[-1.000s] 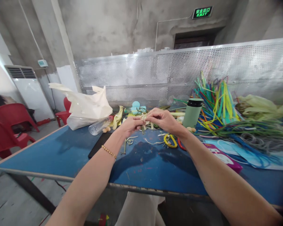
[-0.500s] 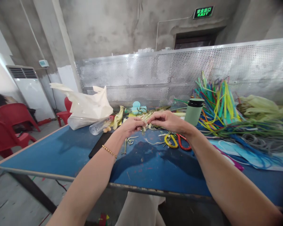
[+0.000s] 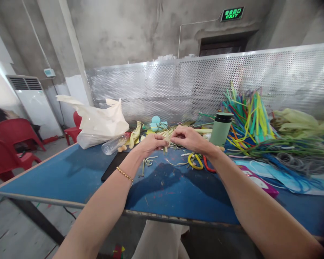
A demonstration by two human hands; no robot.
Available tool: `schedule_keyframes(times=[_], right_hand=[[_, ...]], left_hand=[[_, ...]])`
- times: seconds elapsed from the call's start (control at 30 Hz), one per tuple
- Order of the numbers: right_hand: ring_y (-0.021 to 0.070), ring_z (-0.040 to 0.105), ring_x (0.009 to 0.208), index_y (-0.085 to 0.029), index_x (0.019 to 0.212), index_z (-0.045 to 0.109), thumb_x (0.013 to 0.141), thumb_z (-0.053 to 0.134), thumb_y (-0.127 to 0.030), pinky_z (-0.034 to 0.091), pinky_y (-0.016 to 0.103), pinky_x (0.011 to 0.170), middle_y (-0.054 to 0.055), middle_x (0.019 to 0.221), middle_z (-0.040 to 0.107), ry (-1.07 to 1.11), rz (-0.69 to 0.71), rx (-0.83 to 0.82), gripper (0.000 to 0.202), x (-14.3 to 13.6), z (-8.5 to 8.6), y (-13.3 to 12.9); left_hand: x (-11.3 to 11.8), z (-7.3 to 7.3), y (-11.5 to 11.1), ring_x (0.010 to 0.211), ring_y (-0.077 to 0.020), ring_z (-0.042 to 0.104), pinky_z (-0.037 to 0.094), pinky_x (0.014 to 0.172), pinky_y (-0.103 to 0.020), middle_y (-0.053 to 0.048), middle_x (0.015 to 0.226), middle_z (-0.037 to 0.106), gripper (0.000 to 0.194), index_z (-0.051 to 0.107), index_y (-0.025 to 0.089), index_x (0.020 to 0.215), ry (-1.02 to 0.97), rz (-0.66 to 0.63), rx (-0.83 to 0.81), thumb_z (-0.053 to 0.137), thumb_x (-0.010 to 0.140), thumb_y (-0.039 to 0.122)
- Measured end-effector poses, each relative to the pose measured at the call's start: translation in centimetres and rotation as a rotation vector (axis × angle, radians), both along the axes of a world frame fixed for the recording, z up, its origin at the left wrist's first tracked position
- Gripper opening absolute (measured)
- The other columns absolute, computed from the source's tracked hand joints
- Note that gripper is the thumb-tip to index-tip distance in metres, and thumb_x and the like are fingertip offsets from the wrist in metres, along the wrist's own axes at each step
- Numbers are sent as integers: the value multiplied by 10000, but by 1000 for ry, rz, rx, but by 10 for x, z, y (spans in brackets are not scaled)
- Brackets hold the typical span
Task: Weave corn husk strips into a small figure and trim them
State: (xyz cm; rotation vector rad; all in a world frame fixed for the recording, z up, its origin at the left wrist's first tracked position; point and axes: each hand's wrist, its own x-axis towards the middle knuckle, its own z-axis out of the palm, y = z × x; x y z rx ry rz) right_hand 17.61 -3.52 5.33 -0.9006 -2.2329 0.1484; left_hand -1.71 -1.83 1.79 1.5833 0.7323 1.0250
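My left hand (image 3: 152, 143) is closed in a pinch on a small bundle of pale green plant strips (image 3: 166, 138), which look like dried husk or stalk. On the other side, my right hand (image 3: 188, 139) bends its fingertips against the same strips, thumb and forefinger pressed together. More pale strips (image 3: 176, 132) lie just behind both hands. Below the right wrist are a yellow loop (image 3: 195, 162) and a partly hidden red loop (image 3: 208, 165), like scissor handles. Thin cut bits (image 3: 149, 160) lie on the blue table (image 3: 162, 194) below the left hand.
At the left stand a white plastic bag (image 3: 102, 122), a clear bottle (image 3: 114, 144) and a dark flat phone-like slab (image 3: 113, 167). To the right are a green canister (image 3: 221, 130), colourful pipe-cleaner-like stems (image 3: 256, 118), blue masks (image 3: 288, 178) and a magenta case (image 3: 261, 181).
My right hand and forearm have shifted slightly left, covering more of the red loop and uncovering more of the magenta case. My left hand keeps nearly the same place on the strips.
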Motion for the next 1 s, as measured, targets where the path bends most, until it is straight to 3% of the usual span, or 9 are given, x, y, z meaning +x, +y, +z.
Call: schedule_keyframes(times=[0.27,0.67,0.83,1.0], right_hand=[[132,496,636,-149,676,637,793,594,-230,362,279,609,23,684,578,-16,-41,18,148,-3,-1,0],[112,480,532,-155,732,636,796,622,-328,363,261,532,-15,573,562,101,72,-227,185,-6,-9,1],[117,530,543,-157,806,618,763,606,-238,401,252,527,-6,609,596,142,68,-241,93,-7,-8,1],[137,573,580,-172,873,579,740,591,-192,451,268,562,-9,644,599,158,124,-293,136,-9,-9,2]], left_hand=[[1,-4,4,532,-55,364,242,530,-250,24,591,495,150,620,112,622,55,14,82,724,618,220],[0,-8,5,523,-57,330,218,526,-244,39,554,445,164,584,129,596,163,67,166,703,649,230],[0,-9,6,521,-57,339,230,514,-240,32,569,467,150,607,127,609,181,87,152,707,642,235],[2,-6,0,523,-55,354,244,508,-230,29,575,482,123,650,118,644,175,93,123,706,632,227]])
